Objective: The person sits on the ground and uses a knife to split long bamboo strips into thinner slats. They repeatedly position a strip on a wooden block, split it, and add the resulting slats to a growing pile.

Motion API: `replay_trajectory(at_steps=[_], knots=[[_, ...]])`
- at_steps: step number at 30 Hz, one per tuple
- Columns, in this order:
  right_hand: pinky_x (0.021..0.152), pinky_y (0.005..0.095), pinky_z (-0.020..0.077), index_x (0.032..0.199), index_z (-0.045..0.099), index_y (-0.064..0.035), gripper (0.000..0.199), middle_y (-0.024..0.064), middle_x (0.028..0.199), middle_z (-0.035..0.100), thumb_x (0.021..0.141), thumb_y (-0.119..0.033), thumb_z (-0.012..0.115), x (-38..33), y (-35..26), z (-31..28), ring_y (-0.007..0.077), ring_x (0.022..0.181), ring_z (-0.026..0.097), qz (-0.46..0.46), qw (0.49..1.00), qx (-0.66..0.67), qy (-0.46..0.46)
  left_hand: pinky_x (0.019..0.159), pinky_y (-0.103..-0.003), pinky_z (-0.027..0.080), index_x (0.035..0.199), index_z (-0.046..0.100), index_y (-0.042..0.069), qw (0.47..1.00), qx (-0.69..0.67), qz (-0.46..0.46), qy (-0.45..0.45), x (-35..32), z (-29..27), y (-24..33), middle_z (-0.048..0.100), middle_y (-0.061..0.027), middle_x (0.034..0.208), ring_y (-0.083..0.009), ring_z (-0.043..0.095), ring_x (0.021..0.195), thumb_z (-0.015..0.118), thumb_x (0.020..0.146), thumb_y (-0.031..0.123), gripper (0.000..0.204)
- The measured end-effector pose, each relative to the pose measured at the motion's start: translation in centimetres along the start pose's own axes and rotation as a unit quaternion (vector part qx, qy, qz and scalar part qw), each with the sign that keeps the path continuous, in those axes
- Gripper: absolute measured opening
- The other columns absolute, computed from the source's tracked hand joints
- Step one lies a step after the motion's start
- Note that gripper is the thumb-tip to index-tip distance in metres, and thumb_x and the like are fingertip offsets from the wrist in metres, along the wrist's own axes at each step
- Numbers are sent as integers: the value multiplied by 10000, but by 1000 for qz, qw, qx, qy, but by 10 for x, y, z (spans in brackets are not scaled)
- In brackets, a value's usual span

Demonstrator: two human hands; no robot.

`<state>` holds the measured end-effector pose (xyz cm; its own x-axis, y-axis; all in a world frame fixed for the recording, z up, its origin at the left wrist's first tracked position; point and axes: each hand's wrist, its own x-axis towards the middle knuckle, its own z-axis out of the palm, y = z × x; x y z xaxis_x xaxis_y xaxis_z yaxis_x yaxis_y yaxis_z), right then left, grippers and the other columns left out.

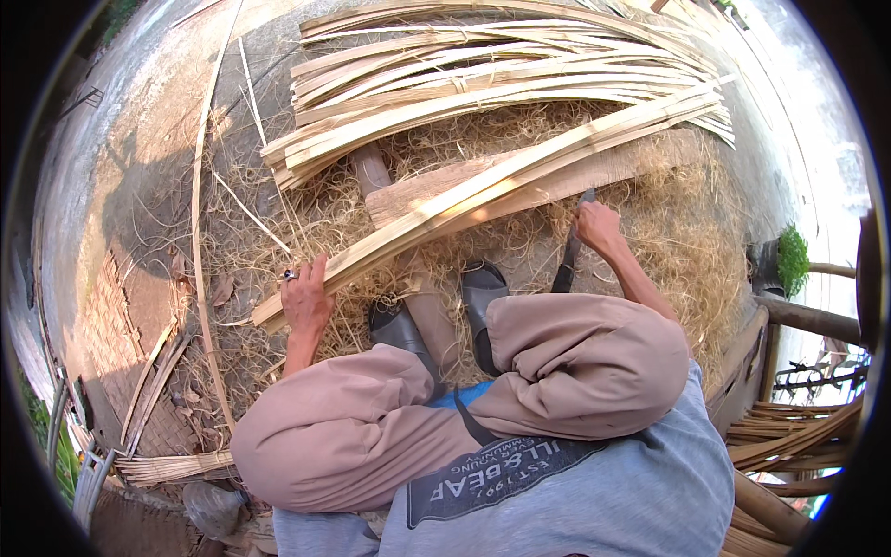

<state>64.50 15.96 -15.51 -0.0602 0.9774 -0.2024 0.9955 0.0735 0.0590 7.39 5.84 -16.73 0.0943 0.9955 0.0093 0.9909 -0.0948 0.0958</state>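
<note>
My left hand (307,297), a ring on one finger, is closed round the near left end of a bundle of long pale bamboo strips (483,193). The bundle slants up to the far right, across a wooden board (613,169). My right hand (598,226) grips a knife (570,249) just on the near side of the board. One end of the knife pokes out above my fist, and its dark lower end points toward my knee. The palm sides of both hands are hidden.
Beyond the board lie tied bundles of bamboo strips (492,84). Curly shavings (687,218) cover the ground around my dark sandals (483,302). A long single strip (199,213) lies at the left. Wooden poles (812,320) and a green plant (792,260) stand at the right.
</note>
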Motion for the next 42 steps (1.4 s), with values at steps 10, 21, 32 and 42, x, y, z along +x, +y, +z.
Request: replay_trajectory(at_steps=[10,21,32,42], knots=[[682,412,557,851,713,6,332,145,762,703,935,-309,649,-76,-34,-58,286,763,692,-162,884,114,-424,729,-391,508,1224,593,165,995,44,58,61,74,-102,-5,695,-77,977,-243,685,755,662,747,-39,523],[858,397,610,894,663,-8,291,71,1039,640,1031,-252,586,-66,-82,-88,210,984,679,54,665,741,-74,914,-465,513,1393,529,183,993,-22,14,-116,120,-79,48,711,-89,1073,-250,699,936,860,789,439,735],[989,386,463,905,654,-110,234,35,1134,634,1040,-289,586,-32,-72,-107,143,1089,581,-31,569,815,109,1073,-614,346,1654,159,270,987,-56,43,-146,17,-49,100,471,-263,1387,-424,560,1222,836,669,685,1266],[917,330,442,845,732,-40,352,52,1039,608,1010,-329,614,26,-175,-123,151,988,560,-169,722,670,-33,1123,-437,411,1602,295,37,815,-471,1,-337,81,-55,67,468,-233,1511,-358,469,1376,418,791,952,1229]])
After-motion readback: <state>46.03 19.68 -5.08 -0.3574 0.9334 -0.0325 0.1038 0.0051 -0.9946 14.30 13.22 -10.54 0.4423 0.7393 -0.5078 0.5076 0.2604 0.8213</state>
